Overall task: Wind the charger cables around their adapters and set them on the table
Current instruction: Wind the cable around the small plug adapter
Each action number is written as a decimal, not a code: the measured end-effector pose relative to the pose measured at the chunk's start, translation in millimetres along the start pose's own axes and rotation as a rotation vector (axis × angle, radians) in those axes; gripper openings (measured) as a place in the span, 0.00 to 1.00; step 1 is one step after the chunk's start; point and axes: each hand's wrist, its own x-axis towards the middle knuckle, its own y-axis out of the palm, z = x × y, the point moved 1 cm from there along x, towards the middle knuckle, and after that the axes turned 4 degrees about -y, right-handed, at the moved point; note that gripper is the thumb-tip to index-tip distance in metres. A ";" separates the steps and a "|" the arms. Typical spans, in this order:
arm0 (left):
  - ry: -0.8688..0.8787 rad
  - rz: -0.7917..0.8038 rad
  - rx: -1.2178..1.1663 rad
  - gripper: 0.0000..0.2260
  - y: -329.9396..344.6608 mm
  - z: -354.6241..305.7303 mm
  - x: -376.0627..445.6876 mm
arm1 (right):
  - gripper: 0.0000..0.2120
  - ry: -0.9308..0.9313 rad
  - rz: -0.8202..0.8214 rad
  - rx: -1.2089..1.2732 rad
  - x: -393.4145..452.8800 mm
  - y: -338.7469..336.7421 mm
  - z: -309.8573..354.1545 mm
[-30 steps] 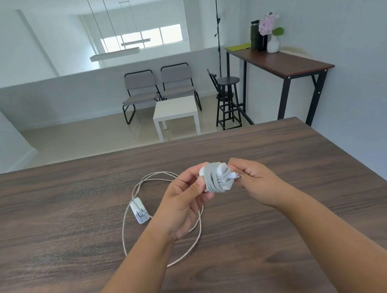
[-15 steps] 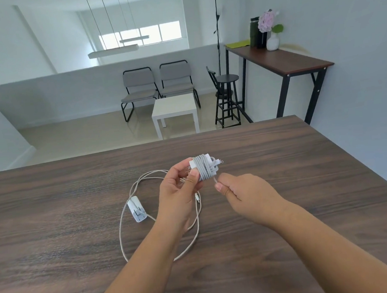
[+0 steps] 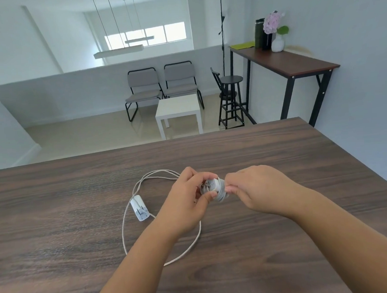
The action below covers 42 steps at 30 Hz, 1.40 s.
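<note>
Both hands meet above the bench [image 3: 279, 163], the left hand [image 3: 187, 203] gripping a wound adapter [image 3: 215, 189] while the right hand [image 3: 256, 187] pinches its cable end, and a second adapter [image 3: 139, 210] lies left with its loose cable [image 3: 129, 218] looped on the wood.

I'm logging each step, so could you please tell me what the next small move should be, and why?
Probably tuck the cable's end in, then set the wound charger down: both hands grip it above the table, while the second charger lies unwound.
</note>
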 end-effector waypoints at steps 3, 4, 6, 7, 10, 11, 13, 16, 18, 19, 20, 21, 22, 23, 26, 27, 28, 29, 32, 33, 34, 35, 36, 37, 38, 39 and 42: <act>-0.014 0.119 -0.064 0.14 -7.8 0.5 2.3 | 0.16 -0.087 -0.158 0.159 -1.7 8.5 -6.2; -0.042 0.146 -0.130 0.14 -9.0 2.4 1.9 | 0.15 -0.100 -0.204 0.239 -2.2 9.9 -8.1; -0.123 0.165 -0.341 0.14 -7.3 1.6 -1.0 | 0.11 -0.085 -0.306 0.419 -3.4 8.2 -9.4; -0.170 0.153 -0.483 0.15 -4.3 -1.4 -2.9 | 0.10 -0.055 -0.353 0.506 -3.9 5.9 -8.5; -0.263 0.005 -0.806 0.16 10.1 -12.4 -8.0 | 0.10 0.048 -0.472 0.677 -5.0 5.8 -5.1; -0.280 -0.048 -0.867 0.17 15.2 -16.4 -9.0 | 0.11 0.081 -0.511 0.702 -5.5 7.0 -3.8; -0.321 -0.115 -0.979 0.20 25.1 -21.2 -9.5 | 0.12 0.147 -0.581 0.741 -6.4 11.1 -1.6; -0.363 -0.143 -1.127 0.21 34.3 -25.0 -9.4 | 0.10 0.247 -0.654 0.837 -8.5 18.2 3.8; -0.379 -0.094 -1.229 0.20 35.7 -27.8 -9.2 | 0.09 0.303 -0.695 0.942 -9.7 22.6 7.4; -0.383 -0.056 -1.272 0.20 35.8 -29.4 -9.4 | 0.09 0.322 -0.710 0.979 -10.2 23.9 9.0; -0.385 -0.023 -1.294 0.20 35.9 -30.1 -9.8 | 0.09 0.335 -0.718 1.004 -10.4 24.9 10.1; -0.385 -0.003 -1.299 0.19 35.5 -30.4 -10.3 | 0.09 0.345 -0.720 1.026 -11.0 25.1 10.9; -0.385 0.003 -1.295 0.19 34.9 -30.1 -10.6 | 0.09 0.355 -0.713 1.045 -11.3 24.2 11.5; -0.382 0.002 -1.288 0.18 33.9 -29.8 -10.9 | 0.09 0.367 -0.689 1.063 -11.3 22.0 11.4; -0.360 0.014 -1.260 0.19 28.9 -25.1 -11.5 | 0.08 0.386 -0.518 1.061 -11.2 8.5 5.9; -0.349 0.027 -1.238 0.20 26.4 -22.9 -11.8 | 0.08 0.384 -0.469 1.061 -11.7 3.0 2.1; -0.332 0.047 -1.215 0.22 23.8 -20.2 -12.2 | 0.08 0.385 -0.432 1.077 -12.5 -2.1 -1.6; -0.312 0.076 -1.205 0.25 21.7 -17.8 -12.9 | 0.08 0.386 -0.399 1.099 -13.2 -6.3 -4.5; -0.297 0.163 -1.232 0.31 18.3 -14.2 -16.2 | 0.07 0.369 -0.364 1.148 -15.0 -11.1 -6.4; -0.299 0.177 -1.243 0.32 17.8 -13.6 -17.1 | 0.06 0.369 -0.376 1.173 -15.0 -11.7 -5.2; -0.300 0.187 -1.245 0.33 17.5 -13.1 -17.7 | 0.07 0.375 -0.388 1.201 -14.7 -12.0 -4.0; -0.298 0.194 -1.240 0.33 17.3 -12.8 -18.0 | 0.08 0.389 -0.396 1.232 -14.5 -12.1 -3.2; -0.294 0.195 -1.234 0.33 17.2 -12.3 -17.9 | 0.09 0.408 -0.399 1.271 -14.5 -11.6 -2.6; -0.291 0.191 -1.231 0.32 17.0 -11.8 -17.7 | 0.08 0.425 -0.403 1.320 -14.2 -10.8 -1.9; -0.292 0.185 -1.233 0.31 16.8 -11.6 -17.4 | 0.07 0.436 -0.409 1.371 -13.8 -9.9 -0.6; -0.297 0.182 -1.238 0.31 16.5 -11.5 -17.0 | 0.07 0.442 -0.421 1.418 -13.1 -9.1 1.2; -0.326 0.208 -1.252 0.30 15.6 -12.3 -15.4 | 0.10 0.463 -0.491 1.528 -10.2 -7.3 6.6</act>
